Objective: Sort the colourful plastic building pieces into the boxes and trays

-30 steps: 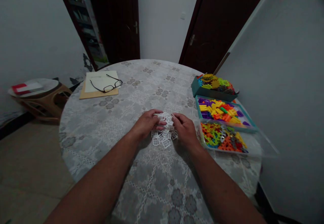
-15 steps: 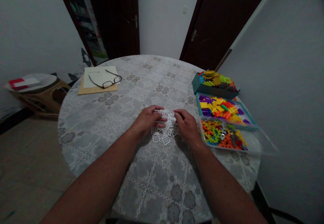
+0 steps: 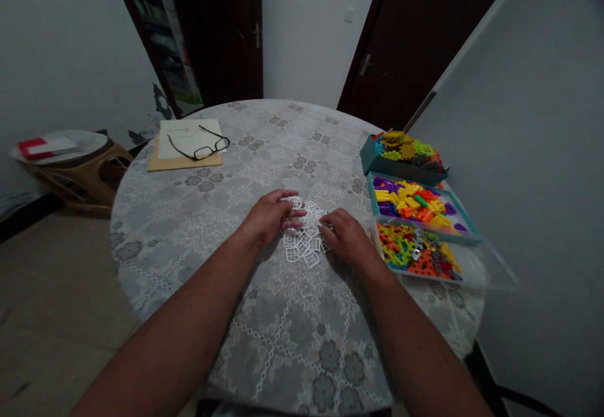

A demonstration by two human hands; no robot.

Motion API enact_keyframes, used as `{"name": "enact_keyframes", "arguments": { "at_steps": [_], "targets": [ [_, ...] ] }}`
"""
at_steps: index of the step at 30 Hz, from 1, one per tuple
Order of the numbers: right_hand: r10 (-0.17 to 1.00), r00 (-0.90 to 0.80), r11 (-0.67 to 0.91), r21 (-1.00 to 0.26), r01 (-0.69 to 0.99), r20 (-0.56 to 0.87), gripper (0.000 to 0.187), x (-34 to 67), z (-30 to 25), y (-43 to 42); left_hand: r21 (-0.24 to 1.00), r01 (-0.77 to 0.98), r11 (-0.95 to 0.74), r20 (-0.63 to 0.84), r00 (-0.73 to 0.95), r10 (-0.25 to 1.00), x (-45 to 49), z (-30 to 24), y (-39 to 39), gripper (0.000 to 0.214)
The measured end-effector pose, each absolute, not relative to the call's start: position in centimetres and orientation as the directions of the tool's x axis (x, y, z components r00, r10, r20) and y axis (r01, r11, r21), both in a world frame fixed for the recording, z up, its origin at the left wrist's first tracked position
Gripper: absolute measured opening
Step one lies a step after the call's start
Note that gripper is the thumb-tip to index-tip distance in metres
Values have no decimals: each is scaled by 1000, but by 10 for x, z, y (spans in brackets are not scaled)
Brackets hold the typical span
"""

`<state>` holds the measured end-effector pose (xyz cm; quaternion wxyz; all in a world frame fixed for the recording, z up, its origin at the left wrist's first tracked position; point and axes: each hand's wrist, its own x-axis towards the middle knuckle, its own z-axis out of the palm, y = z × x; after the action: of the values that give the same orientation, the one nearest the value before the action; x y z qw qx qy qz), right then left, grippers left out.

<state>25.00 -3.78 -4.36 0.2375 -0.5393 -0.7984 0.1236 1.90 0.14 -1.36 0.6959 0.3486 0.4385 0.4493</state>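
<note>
At frame centre, white pieces [image 3: 304,244] between both hands: left hand [image 3: 270,217] pinching one, right hand [image 3: 348,239] curled upon them, grip unclear.

A home room: round lace-clothed table [image 3: 292,316], dark doors [image 3: 415,33] (wooden).

Open counter [image 3: 264,316] lies left of, beyond and nearer than the white grid pieces [image 3: 304,244]. On the right a row of trays [image 3: 465,233] lines the rim just beside the right hand [image 3: 346,238], with the wall [image 3: 528,153] behind. Glasses [image 3: 201,148] on papers [image 3: 182,160] lie well apart, far left.
</note>
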Motion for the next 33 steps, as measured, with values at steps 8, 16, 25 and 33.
{"name": "enact_keyframes", "arguments": {
  "at_steps": [8, 16, 25, 33],
  "targets": [
    [902, -211, 386, -485, 785, 375, 16, 248, -39, -36, 885, -325, 334, -277, 211, 937, 18, -15, 2, 33],
    [949, 14, 241, -751, 614, 316, 19, 241, -30, -39, 921, -233, 312, -258, 235, 937, 22, -16, -2, 28],
    [987, 107, 93, -969, 229, 120, 24, 217, -40, -41, 948, -151, 279, -209, 365, 907, 34, -16, -12, 28],
    [969, 82, 165, -856, 490, 233, 20, 229, -34, -42, 941, -202, 271, -199, 318, 927, 38, -18, -11, 27]
  ]
}}
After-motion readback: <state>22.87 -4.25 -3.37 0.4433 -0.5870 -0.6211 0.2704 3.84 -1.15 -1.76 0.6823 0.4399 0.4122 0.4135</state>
